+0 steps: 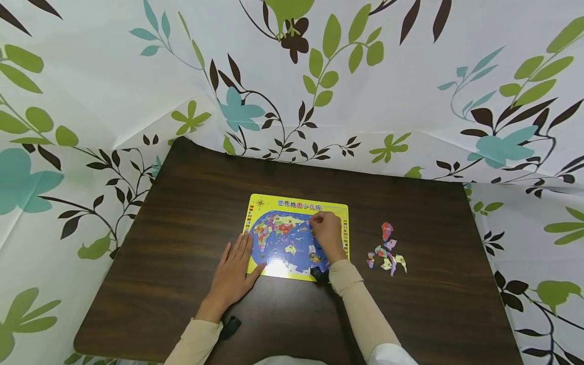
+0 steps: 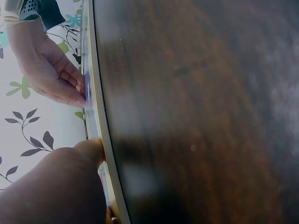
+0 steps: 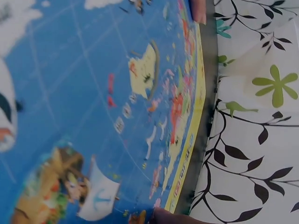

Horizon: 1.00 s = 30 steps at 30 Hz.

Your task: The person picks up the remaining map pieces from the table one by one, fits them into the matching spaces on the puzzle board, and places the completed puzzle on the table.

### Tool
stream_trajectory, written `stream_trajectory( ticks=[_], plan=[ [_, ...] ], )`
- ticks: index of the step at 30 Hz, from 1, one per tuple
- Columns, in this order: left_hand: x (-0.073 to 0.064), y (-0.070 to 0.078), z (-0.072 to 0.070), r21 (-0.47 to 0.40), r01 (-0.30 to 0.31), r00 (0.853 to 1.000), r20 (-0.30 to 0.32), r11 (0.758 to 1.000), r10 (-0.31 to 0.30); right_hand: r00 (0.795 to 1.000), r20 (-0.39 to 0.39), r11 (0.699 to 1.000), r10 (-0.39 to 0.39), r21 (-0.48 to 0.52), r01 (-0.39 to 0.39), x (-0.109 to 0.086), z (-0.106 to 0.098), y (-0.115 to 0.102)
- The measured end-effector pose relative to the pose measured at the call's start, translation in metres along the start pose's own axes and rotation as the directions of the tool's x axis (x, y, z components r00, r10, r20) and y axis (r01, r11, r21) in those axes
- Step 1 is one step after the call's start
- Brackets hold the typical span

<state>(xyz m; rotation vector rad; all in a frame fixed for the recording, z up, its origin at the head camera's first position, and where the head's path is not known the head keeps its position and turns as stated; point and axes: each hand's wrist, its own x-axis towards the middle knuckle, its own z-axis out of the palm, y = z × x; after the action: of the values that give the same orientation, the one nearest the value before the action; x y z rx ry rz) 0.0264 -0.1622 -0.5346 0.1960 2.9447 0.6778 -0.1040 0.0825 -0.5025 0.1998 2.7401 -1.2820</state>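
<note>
A world map puzzle board (image 1: 301,243) with a yellow border lies flat on the dark table. My left hand (image 1: 232,276) rests along its left edge, fingers straight and thumb over the lower border. The right hand (image 1: 328,234) bends over the upper right of the map, thumb and fingertips pinching a small puzzle piece that they mostly cover. A bit of pink shows at its fingertip (image 3: 161,215) in the right wrist view. Coloured land pieces sit on the left half of the map, and a cream Australia piece (image 3: 143,70) lies at the middle.
Several loose puzzle pieces (image 1: 387,263) lie in a cluster right of the board, a red one (image 1: 387,230) above the others. The brown wooden table (image 1: 182,203) meets a leaf-patterned white sheet (image 1: 392,111) at the back and sides.
</note>
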Motion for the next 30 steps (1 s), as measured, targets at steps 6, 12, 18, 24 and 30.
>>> stream_trajectory(
  ticks=[6, 12, 18, 24, 30],
  plan=[
    [0.000, -0.002, 0.002, -0.006, 0.004, 1.000, -0.003, 1.000, -0.004, 0.999, -0.016, 0.999, -0.048, -0.025, 0.047, -0.005, 0.000, 0.001],
    [0.000, -0.002, 0.002, -0.003, 0.000, 1.000, 0.004, 1.000, 0.000, 0.997, -0.016, 0.996, -0.081, -0.025, 0.080, -0.003, -0.011, 0.009],
    [-0.001, -0.001, 0.000, -0.014, -0.009, 1.000, -0.013, 1.000, 0.009, 0.997, -0.065, 0.999, -0.043, -0.011, 0.042, -0.001, -0.034, 0.025],
    [-0.001, -0.002, 0.000, -0.011, -0.009, 1.000, -0.025, 1.000, 0.009, 0.974, -0.226, 0.998, 0.001, -0.060, -0.015, 0.005, -0.073, 0.060],
    [0.000, -0.003, 0.002, -0.001, -0.018, 1.000, -0.013, 1.000, 0.018, 0.935, -0.338, 0.975, 0.106, -0.149, -0.164, 0.001, -0.118, 0.092]
  ],
)
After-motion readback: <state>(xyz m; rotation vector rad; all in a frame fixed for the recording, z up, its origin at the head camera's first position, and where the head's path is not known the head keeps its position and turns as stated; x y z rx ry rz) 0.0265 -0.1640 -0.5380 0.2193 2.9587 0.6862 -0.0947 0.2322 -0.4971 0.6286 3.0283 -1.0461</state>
